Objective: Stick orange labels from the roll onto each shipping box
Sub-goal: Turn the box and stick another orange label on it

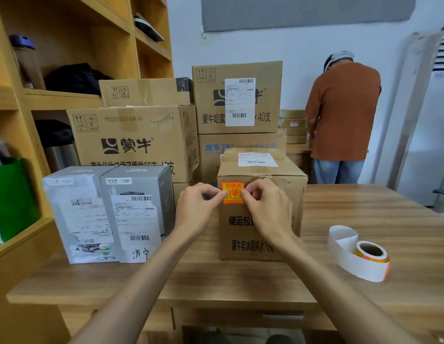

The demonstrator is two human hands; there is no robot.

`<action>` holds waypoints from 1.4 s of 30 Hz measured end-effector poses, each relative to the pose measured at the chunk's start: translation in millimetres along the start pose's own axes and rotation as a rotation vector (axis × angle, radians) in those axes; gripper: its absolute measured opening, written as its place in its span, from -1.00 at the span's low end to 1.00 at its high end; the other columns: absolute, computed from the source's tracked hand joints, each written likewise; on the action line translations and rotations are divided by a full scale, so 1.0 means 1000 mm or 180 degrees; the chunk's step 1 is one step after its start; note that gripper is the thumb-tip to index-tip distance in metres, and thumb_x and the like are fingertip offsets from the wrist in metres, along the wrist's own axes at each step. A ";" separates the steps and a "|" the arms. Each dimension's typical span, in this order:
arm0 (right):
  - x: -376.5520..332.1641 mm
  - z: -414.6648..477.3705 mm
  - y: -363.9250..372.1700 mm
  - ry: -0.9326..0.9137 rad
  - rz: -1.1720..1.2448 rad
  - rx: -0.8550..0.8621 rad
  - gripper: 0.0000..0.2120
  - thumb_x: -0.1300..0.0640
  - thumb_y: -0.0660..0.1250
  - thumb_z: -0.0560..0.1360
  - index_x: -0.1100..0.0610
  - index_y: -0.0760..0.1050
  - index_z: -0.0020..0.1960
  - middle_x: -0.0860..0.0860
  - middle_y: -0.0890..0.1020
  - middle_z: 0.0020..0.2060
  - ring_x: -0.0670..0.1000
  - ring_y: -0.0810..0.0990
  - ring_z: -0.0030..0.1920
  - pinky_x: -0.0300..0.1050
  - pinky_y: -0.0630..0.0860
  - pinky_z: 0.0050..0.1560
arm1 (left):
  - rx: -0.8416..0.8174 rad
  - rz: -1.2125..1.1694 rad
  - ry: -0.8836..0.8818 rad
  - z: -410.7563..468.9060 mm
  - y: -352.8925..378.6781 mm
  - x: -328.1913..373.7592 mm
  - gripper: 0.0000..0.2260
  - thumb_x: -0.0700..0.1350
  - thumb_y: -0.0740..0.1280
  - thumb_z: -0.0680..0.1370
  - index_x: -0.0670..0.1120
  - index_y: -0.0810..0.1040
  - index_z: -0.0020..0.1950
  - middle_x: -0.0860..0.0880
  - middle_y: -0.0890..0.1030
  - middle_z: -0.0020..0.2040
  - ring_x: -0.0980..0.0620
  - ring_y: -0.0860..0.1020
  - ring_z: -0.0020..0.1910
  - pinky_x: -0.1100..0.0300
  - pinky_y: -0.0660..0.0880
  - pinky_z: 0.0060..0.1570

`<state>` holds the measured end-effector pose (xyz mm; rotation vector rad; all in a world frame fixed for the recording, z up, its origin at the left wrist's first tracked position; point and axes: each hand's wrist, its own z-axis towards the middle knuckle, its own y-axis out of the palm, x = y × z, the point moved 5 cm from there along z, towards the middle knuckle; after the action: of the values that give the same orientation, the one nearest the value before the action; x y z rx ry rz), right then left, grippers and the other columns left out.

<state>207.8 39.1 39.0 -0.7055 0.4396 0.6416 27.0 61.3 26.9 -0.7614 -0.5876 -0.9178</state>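
On the wooden table [364, 209] beside tall shelves [74, 98], the left hand [196, 207] and right hand [265, 207] pinch the orange label [232, 192] by its side edges against the front of the brown box [265, 170], with the roll [371, 252] lying to its right.

Wall [315, 50]: pale bluish-white and plain; a grey panel [302, 11] with a scalloped lower edge is fixed high on it.

Left side: tall light-wood shelving unit [111, 18] with open compartments; its shelves hold a dark bundle of cloth [74, 78], a green bag [12, 194] and a metal cylinder [60, 156].

Foreground: wood-grain counter [364, 207]; a drawer [240, 319] under its front edge has a metal bar handle [283, 316].

Right edge: white floor-standing air conditioner [436, 135] with a louvred top, partly cut off.

Rear: a person [342, 112] in a rust top and blue jeans, back turned.

Lighting: even and soft.
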 end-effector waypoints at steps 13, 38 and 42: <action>-0.001 0.000 0.007 0.0016 -0.0213 0.0267 -0.84 -0.04 0.36 0.55 0.02 0.56 -0.14 -0.14 0.54 -0.21 -0.05 0.54 -0.23 -0.11 0.29 -0.27 | 0.0262 0.0667 0.0353 0.001 0.003 0.006 -0.83 0.08 0.46 0.55 0.02 0.72 -0.15 0.13 0.62 -0.19 0.14 0.58 -0.18 0.07 0.56 -0.15; 0.010 0.049 -0.010 -0.1173 -0.0680 -0.0224 -0.66 -0.25 0.35 0.48 0.02 0.56 0.01 -0.10 0.58 0.00 0.00 0.46 0.09 -0.05 0.24 0.10 | -0.0556 -0.0024 0.0544 0.029 0.000 0.008 -0.74 0.03 0.47 0.55 0.03 0.63 0.21 0.05 0.59 -0.08 -0.06 0.62 -0.11 -0.11 0.63 -0.22; 0.011 0.046 -0.010 -0.1248 -0.0738 -0.0296 -0.58 -0.31 0.32 0.44 0.02 0.54 0.03 -0.10 0.55 -0.01 -0.02 0.43 0.07 -0.04 0.26 0.09 | -0.0692 0.0053 0.0598 0.029 -0.002 0.007 -0.72 0.04 0.49 0.53 0.06 0.61 0.23 0.09 0.58 -0.11 0.00 0.61 -0.16 0.00 0.62 -0.24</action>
<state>229.9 70.2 68.8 -0.6868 -0.0345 0.5659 24.8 80.1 49.7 -0.8618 -0.3191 -1.0359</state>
